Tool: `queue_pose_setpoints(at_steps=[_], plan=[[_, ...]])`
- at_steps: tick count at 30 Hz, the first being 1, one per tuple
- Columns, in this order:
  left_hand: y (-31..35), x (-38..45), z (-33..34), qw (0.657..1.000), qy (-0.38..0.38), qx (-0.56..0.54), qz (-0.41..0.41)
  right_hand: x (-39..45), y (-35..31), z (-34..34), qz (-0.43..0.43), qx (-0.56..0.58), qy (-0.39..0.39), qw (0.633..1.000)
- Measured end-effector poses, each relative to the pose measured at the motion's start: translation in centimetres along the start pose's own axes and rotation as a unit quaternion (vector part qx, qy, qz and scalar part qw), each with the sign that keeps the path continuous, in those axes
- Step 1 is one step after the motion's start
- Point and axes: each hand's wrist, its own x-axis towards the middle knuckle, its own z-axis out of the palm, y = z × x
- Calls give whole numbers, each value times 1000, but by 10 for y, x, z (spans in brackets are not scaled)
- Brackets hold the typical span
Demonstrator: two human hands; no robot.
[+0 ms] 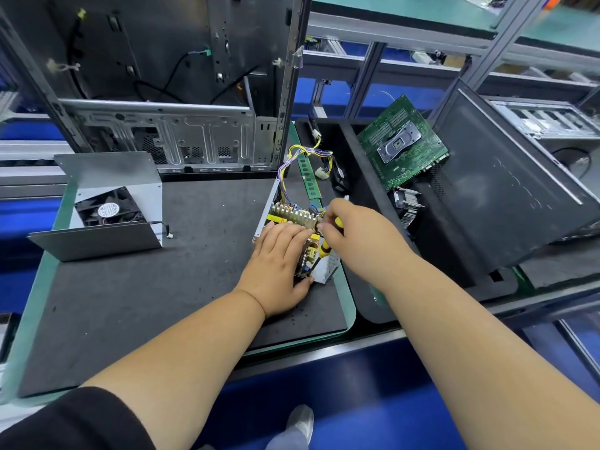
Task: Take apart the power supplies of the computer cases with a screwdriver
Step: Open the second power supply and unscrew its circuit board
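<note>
At the mat's right edge, our left hand [278, 258] presses the power supply [293, 228] flat while our right hand [352, 232] grips the screwdriver [325, 246], its shaft angled down-left into the board.

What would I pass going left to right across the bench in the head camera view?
Metal cover with a fan → left hand → screwdriver → right hand → green circuit board → black case panel.

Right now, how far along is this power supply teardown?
Done: the metal cover with its fan lies apart on the mat. In hand: the left hand steadies the open power supply while the right hand works a yellow screwdriver inside. Left: its circuit board and wires remain in the housing.
</note>
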Motion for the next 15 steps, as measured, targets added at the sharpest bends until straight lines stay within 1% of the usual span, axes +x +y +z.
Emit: queue_pose_setpoints(at_steps=[5,7,9,11,13,15], plan=[[-1,0,1,1000,-3,6,3,-4,0,-1,-13,48,-3,999],[-1,0,1,1000,-1,7,4,-5,0,0,-23,19,2,1000],[-1,0,2,1000,1,9,8,-6,0,1,-29,-34,23,999],[-1,-1,2,1000,4,8,11,-5,1,2,-16,-64,21,998],[-1,-1,2,1000,4,3,10,-2,3,2,-6,-56,8,998],[-1,-1,2,1000,0,3,7,-1,5,3,-8,-18,6,1000]])
